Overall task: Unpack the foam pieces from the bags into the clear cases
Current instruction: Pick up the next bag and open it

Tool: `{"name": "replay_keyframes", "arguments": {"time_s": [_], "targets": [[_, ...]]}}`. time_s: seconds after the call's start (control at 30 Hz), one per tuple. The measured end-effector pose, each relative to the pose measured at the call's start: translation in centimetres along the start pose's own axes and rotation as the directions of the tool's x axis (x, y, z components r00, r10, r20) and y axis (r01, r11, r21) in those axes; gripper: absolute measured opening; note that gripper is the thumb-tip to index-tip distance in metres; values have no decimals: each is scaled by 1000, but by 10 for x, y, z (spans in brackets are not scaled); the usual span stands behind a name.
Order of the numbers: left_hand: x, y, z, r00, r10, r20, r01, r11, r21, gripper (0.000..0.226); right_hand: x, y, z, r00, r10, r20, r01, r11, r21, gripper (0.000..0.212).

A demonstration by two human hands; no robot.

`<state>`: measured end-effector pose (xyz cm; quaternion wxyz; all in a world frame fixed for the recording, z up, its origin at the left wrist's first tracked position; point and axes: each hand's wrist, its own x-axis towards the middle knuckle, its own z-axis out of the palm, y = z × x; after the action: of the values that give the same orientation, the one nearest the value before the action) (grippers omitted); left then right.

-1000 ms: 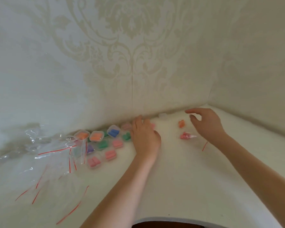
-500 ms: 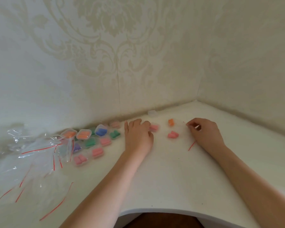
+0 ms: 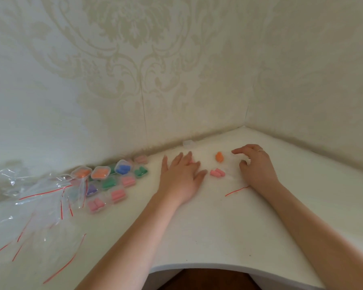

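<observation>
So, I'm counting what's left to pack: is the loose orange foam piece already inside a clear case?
No, the orange foam piece lies bare on the white table, between the two hands.

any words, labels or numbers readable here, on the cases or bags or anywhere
None can be read.
The clear cases show only coloured foam pieces, no labels.
The empty bags carry red seal strips, no print.
The wallpaper has a pattern only.

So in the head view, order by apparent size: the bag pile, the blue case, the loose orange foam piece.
1. Bag pile, by far.
2. Blue case.
3. Orange foam piece.
The pile is nearer the camera, which exaggerates it.
</observation>
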<state>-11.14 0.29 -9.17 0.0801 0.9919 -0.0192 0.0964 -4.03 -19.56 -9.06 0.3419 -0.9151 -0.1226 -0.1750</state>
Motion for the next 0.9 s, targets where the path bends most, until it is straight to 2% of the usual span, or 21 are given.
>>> {"name": "replay_keyframes", "arguments": {"time_s": [0.1,0.17,0.27,0.33,0.43,0.57,0.7,0.8,0.87,0.9], "targets": [[0,-4,0,983,-181,-21,181,983,22,56,-1,2,0,998,11,59,-11,1000,11,42],[-1,-5,0,971,-238,-26,238,971,16,57,-2,1,0,999,23,30,-25,998,58,36],[-2,-3,0,966,-255,-49,254,967,-20,58,-3,-4,-4,995,29,-91,-13,985,172,21],[-4,-3,-2,956,-268,-118,262,963,-65,58,-4,-9,-8,986,44,-162,0,966,258,14],[-5,-8,-5,911,-360,-199,354,933,-70,56,-4,-12,-12,969,80,-233,6,938,346,7],[-4,-17,-8,882,-427,-201,448,891,73,40,-3,-14,-17,963,153,-223,-10,846,534,10],[-7,-20,-13,855,-443,-269,477,876,73,29,-5,-16,-18,971,166,-174,-24,786,617,13],[-11,-23,-20,809,-368,-459,401,916,-25,21,-6,-18,-18,974,177,-140,-46,761,647,10],[-10,-20,-16,789,-185,-586,180,981,-68,28,-6,-20,-18,973,208,-97,-82,708,702,15],[-11,-15,-16,810,-103,-578,62,994,-90,29,-6,-22,-17,970,233,-61,-112,661,742,19]]}}
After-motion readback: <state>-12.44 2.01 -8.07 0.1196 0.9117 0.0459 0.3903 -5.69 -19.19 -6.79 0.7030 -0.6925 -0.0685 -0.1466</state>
